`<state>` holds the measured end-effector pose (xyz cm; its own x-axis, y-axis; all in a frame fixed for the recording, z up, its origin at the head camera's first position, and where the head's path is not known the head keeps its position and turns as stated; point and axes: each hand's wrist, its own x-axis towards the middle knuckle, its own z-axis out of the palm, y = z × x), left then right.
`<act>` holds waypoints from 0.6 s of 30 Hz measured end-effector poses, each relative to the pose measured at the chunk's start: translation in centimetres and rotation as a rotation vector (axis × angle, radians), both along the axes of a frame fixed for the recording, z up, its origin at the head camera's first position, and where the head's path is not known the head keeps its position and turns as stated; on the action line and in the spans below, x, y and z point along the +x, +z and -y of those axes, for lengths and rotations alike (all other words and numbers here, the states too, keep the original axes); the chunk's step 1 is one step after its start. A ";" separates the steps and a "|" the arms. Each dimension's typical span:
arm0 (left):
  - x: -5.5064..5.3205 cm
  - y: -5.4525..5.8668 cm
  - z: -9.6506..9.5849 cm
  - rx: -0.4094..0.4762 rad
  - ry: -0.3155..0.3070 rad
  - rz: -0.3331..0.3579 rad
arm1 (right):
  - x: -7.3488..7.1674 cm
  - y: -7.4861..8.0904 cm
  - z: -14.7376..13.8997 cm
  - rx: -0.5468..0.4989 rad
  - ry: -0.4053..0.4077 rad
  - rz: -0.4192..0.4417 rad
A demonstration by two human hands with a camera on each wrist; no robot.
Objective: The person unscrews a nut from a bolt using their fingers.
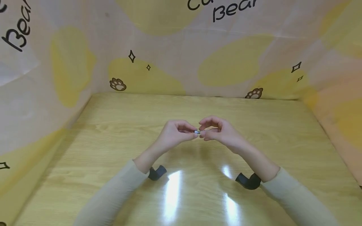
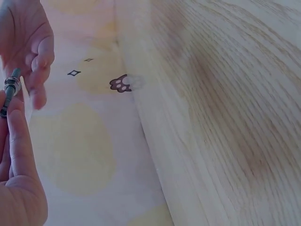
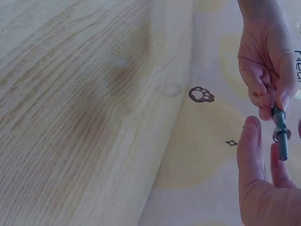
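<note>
A small metal bolt (image 1: 197,132) lies level between the two hands, above the table. My left hand (image 1: 176,131) pinches it at one end between thumb and fingers. Around the middle of its shank, the right wrist view shows a shiny metal ring (image 3: 282,134), like a washer or nut. The threaded end points toward my right hand (image 1: 219,130). Its fingers (image 3: 249,150) are apart around that free end, loosely bent and not gripping the bolt. In the left wrist view, the bolt (image 2: 12,89) is at the left edge, partly covered by the left fingers.
A light wood-grain table (image 1: 113,157) spreads beneath both hands, with bright reflections near the front. Behind it and along both sides hangs a cloth (image 1: 169,40) with yellow patches and paw prints. Black wrist mounts (image 1: 249,181) project inward near the sleeves.
</note>
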<state>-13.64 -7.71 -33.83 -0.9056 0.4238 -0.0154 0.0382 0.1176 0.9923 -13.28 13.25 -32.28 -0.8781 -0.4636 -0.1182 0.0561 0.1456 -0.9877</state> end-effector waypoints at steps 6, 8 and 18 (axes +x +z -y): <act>-0.3 0.2 -0.2 0.010 -0.006 -0.023 | -0.2 0.2 -0.2 0.010 -0.033 0.039; -0.3 0.2 -0.2 0.008 -0.005 -0.026 | -0.2 0.2 -0.3 -0.006 -0.039 0.027; -0.5 0.3 -0.1 -0.006 -0.004 -0.017 | -0.5 0.2 -0.4 -0.030 -0.054 0.030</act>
<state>-14.18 -7.58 -33.57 -0.9040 0.4276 -0.0028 0.0553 0.1235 0.9908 -13.80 13.64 -32.04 -0.8980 -0.4198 -0.1317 0.0928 0.1118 -0.9894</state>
